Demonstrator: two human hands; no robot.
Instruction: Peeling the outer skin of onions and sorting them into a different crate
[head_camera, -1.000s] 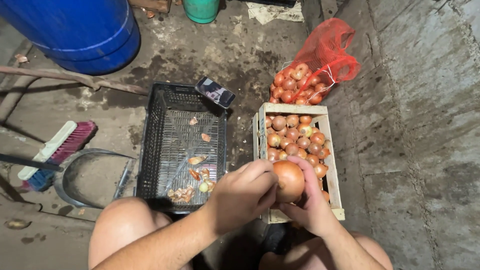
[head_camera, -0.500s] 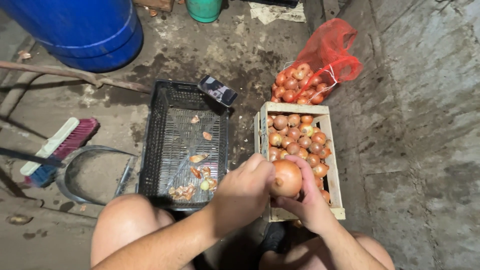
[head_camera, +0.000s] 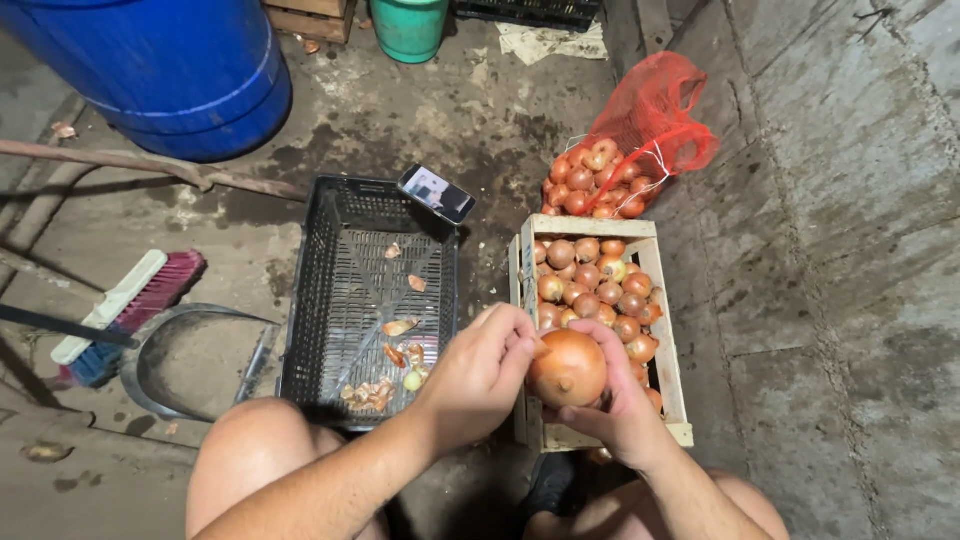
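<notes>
The right hand (head_camera: 625, 405) cups a large onion (head_camera: 567, 367) from below, over the wooden crate (head_camera: 600, 436); the left hand (head_camera: 480, 372) pinches its skin at nine o'clock.

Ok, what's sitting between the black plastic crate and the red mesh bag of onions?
In the head view, a phone resting on the black crate's far corner; beyond it, bare wet floor up to the red mesh bag.

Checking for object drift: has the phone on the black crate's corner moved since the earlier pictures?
No. The phone rests on the same far right corner of the black crate, beside the wooden box.
</notes>
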